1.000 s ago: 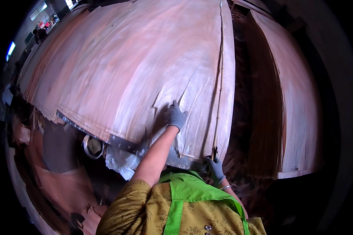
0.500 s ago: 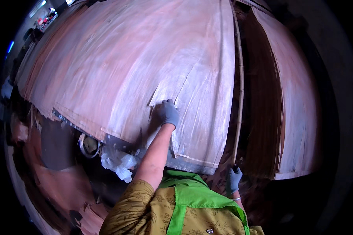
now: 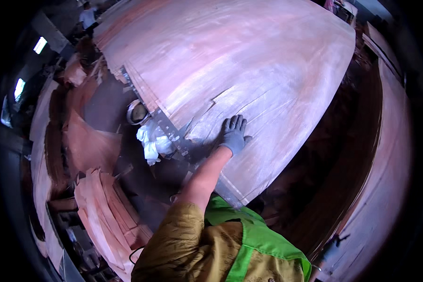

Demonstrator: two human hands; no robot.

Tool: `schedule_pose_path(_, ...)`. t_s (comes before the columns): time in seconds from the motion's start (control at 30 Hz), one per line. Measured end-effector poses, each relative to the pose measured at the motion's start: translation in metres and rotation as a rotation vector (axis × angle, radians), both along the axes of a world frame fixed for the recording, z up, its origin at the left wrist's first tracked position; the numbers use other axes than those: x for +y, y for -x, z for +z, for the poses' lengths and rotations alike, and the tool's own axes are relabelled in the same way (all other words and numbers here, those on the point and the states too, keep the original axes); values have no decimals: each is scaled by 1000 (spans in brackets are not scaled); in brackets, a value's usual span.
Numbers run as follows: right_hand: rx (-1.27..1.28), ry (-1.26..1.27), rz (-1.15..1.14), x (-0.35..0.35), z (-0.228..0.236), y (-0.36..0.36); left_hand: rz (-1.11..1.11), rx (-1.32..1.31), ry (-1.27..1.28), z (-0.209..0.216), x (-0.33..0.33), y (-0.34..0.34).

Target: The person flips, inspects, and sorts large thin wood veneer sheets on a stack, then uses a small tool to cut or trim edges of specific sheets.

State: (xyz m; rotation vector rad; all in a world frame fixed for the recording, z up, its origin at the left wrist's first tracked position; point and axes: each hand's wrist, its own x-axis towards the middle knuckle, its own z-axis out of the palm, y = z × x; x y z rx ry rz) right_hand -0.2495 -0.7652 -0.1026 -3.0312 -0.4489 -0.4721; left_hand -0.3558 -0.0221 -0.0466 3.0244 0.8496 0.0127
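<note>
A large pinkish wood veneer sheet (image 3: 249, 51) lies over the table in front of me, with cracks and a torn patch near its front part. My left hand (image 3: 234, 135), in a grey glove, rests flat on the sheet beside these cracks, its fingers stretched out. Low at the right, my right hand (image 3: 331, 246) is dim and blurred near the veneer stack there. Its fingers cannot be made out, nor whether anything is in them.
A round container (image 3: 137, 113) and a crumpled white plastic bag (image 3: 154, 141) sit by the table's front left edge. Veneer pieces (image 3: 103, 202) are piled at the left. Another veneer stack (image 3: 385, 160) stands at the right. A person (image 3: 88, 18) is far off at upper left.
My view has turned, so the sheet lies at a slant. My left hand has gone from bent fingers to lying flat. The bamboo pole by my right hand no longer shows.
</note>
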Motion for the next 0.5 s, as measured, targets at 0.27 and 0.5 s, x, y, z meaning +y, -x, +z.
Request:
schedule_pose_path(0.27, 612, 2, -619, -87, 110, -47, 123, -93, -51, 29, -71, -11)
schedule_pose_path(0.5, 734, 401, -716, -97, 142, -89, 194, -225, 21, 11, -103, -29)
